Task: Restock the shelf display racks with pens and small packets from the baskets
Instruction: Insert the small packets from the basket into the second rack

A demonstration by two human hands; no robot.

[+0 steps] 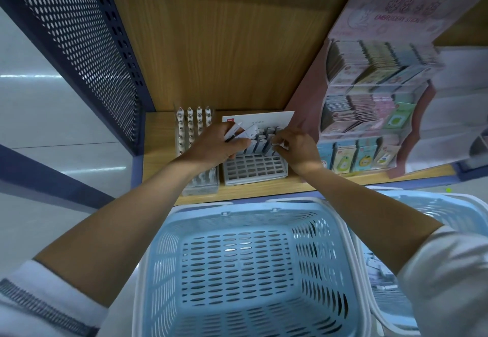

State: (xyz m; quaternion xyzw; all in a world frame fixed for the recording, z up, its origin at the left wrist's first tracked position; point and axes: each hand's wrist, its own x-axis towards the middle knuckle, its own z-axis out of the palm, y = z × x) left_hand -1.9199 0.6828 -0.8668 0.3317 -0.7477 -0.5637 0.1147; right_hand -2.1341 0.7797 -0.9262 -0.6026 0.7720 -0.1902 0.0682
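Left hand [214,144] grips several white packets [244,132] over the grey slotted rack [254,169] on the wooden shelf [158,152]. Right hand [295,146], fingers curled, pinches a packet [284,147] at the rack's far right. Pen rack [191,125] is partly hidden left, sticker display [369,99] right, blue basket [317,244] near.
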